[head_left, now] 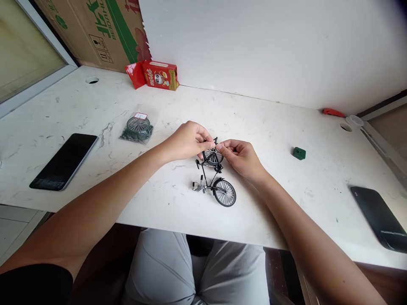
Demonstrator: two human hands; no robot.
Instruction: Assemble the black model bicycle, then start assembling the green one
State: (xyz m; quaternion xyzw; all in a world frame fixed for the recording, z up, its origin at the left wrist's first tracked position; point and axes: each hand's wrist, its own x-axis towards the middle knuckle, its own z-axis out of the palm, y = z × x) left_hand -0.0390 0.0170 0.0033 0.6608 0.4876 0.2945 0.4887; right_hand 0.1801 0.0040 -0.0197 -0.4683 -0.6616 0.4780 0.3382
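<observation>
A small black model bicycle (205, 173) lies on its side on the white table. Its front wheel (225, 192) and silver handlebar parts point toward me. Over the rear wheel (213, 157), at the far end, both hands meet. My left hand (190, 139) pinches at the rear of the model from the left, thumb and forefinger together. From the right, my right hand (240, 157) closes thumb and fingertips at the same spot. Whatever small part sits between the fingertips is largely covered by them.
Left of the hands are a clear bag (138, 126) with a spare wheel and green parts, and a phone (64, 162). A red box (161, 75) stands behind. To the right lie a green block (299, 153), a red cutter (333, 112) and a black device (380, 218).
</observation>
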